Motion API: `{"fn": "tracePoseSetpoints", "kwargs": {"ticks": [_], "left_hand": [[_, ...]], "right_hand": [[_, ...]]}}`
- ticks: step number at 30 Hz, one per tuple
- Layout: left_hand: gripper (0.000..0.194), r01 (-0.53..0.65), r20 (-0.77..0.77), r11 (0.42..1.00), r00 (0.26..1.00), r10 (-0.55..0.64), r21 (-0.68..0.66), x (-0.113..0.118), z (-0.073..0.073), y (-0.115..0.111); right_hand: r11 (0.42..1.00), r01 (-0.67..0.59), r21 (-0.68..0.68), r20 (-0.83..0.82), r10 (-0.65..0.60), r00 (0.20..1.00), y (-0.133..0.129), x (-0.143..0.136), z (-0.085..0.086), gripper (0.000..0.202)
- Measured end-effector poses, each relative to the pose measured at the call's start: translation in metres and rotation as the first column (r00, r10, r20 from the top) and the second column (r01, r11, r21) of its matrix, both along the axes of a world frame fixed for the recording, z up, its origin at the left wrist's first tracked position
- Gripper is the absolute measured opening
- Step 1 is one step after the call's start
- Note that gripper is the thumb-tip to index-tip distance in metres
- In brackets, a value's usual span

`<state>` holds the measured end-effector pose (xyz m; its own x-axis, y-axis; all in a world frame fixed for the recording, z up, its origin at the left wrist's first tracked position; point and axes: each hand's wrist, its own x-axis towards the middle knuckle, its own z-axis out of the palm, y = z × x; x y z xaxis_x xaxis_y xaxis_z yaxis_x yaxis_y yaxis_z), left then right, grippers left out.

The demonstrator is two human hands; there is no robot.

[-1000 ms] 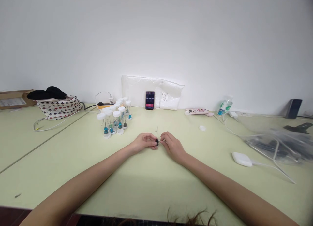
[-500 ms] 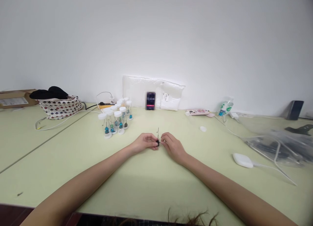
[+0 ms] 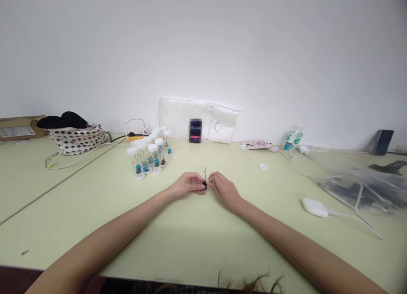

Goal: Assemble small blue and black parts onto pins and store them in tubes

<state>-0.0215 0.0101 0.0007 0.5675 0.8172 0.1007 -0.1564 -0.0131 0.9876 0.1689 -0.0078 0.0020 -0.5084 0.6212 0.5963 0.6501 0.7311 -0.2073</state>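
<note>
Between thumb and fingers, my left hand grips a small dark piece with a thin upright stem on top; its exact kind is too small to make out. Close on its right side, my right hand has thumb and forefinger pinched together at the piece; whatever lies in that pinch is too small to name. Farther left stand several clear tubes with white caps, each holding a stemmed piece, some with blue bases. A round white cap lies by itself to the right.
A phone leans on white bubble packaging by the wall. Left is a patterned basket with black cloth. A pink case, a bottle, a white charger with cable and plastic bags lie right.
The whole view has shifted very slightly. Both hands stay at the dark piece in nearly the same pose.
</note>
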Motion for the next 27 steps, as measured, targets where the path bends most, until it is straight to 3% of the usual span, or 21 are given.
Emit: {"fn": "tracePoseSetpoints", "kwargs": {"ticks": [8, 13, 16, 21, 27], "left_hand": [[0.031, -0.003, -0.005, 1.0, 1.0, 0.003, 0.009, -0.0002, -0.0002, -0.0008], [0.032, -0.012, -0.017, 1.0, 1.0, 0.012, -0.006, -0.0004, 0.0004, -0.001], [0.034, -0.038, -0.02, 0.999, 0.999, 0.037, -0.024, -0.0007, 0.0014, -0.0014], [0.036, -0.058, -0.019, 0.997, 0.998, 0.057, -0.048, -0.0012, 0.0022, -0.0014], [0.035, -0.073, -0.009, 0.995, 0.997, 0.073, -0.069, -0.0028, 0.0023, -0.0004]], "right_hand": [[1.0, -0.001, 0.029, 0.0, 0.001, 1.0, 0.0003, -0.0011, -0.0009, 0.012], [0.993, 0.114, -0.032, 0.023, -0.114, 0.993, 0.0022, 0.0008, -0.0054, 0.015], [0.988, 0.143, -0.064, -0.047, -0.146, 0.988, 0.0042, 0.0047, -0.0059, 0.016], [0.994, 0.03, -0.109, -0.17, -0.048, 0.984, 0.0044, 0.0072, -0.0022, 0.015], [0.997, -0.033, -0.075, -0.146, 0.022, 0.989, 0.0004, 0.0044, -0.0023, 0.016]]}}
